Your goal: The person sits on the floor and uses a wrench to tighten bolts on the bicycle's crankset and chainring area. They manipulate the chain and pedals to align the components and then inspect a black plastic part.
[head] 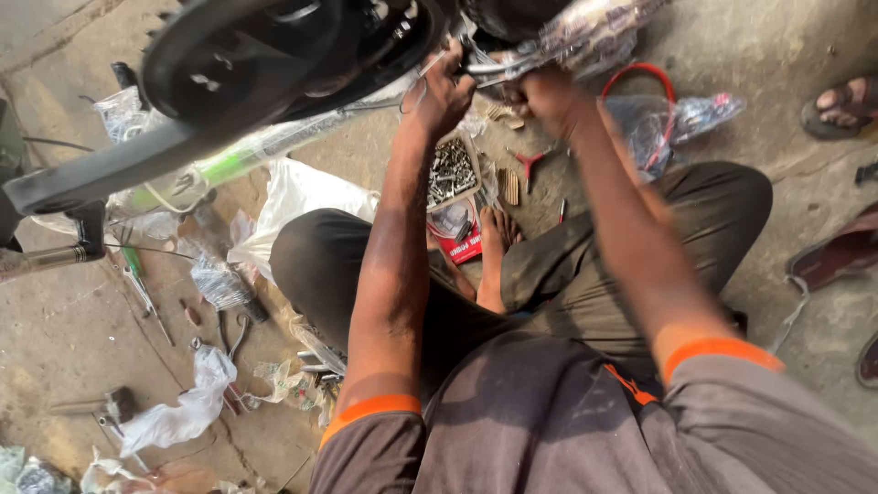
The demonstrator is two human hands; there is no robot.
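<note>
Dusty concrete floor (55,320) strewn with tools (146,293) and bags (183,412).

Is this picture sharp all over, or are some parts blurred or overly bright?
Head view: the right hand and its forearm are smeared by motion blur, while the left hand is a little crisper; the tray of screws on the ground reads fairly sharp; the white plastic bag is nearly washed out by daylight; the lighting is soft, with no hard shadows; the black bike frame bulges at the top edge.

Soft even daylight, faint shadows; motion blur on right forearm, wide-angle edges
</note>
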